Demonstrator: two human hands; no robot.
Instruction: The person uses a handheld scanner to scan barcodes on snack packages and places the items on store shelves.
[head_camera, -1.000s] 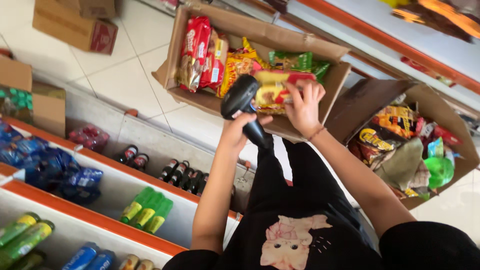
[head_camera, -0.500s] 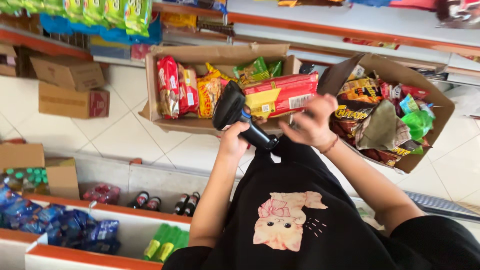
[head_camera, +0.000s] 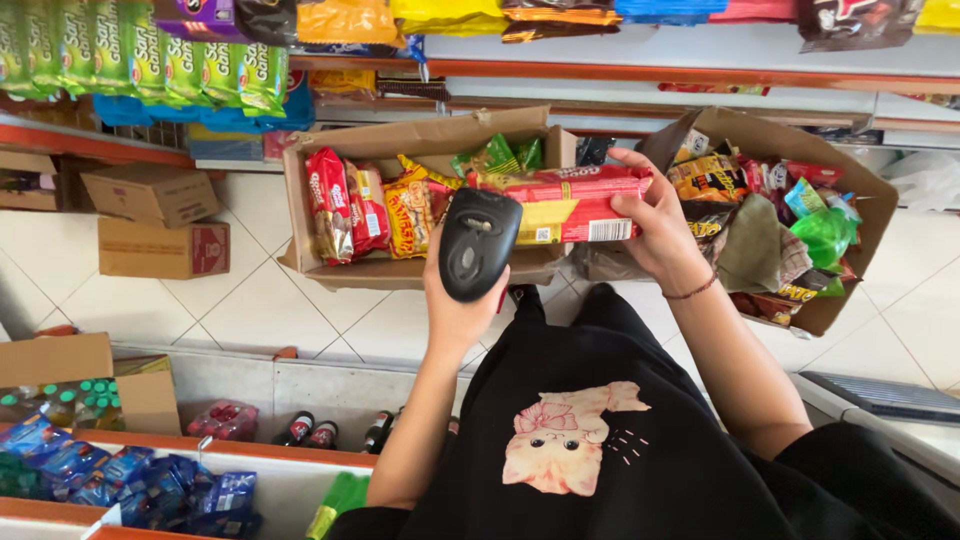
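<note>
Head view | our left hand (head_camera: 462, 305) grips a black scanner (head_camera: 477, 244) | our right hand (head_camera: 655, 228) clasps a long red-and-yellow packet (head_camera: 565, 203), white label facing us, above a cardboard box (head_camera: 310, 215) of red and yellow snack packs.

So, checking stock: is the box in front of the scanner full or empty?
Roughly full: the open cardboard box holds upright snack packets packed side by side.

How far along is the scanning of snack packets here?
Done: nothing shows which packets are already scanned. In hand: the left hand aims a black scanner at the red packet held by the right hand. Left: many packets sit in both cardboard boxes.
</note>
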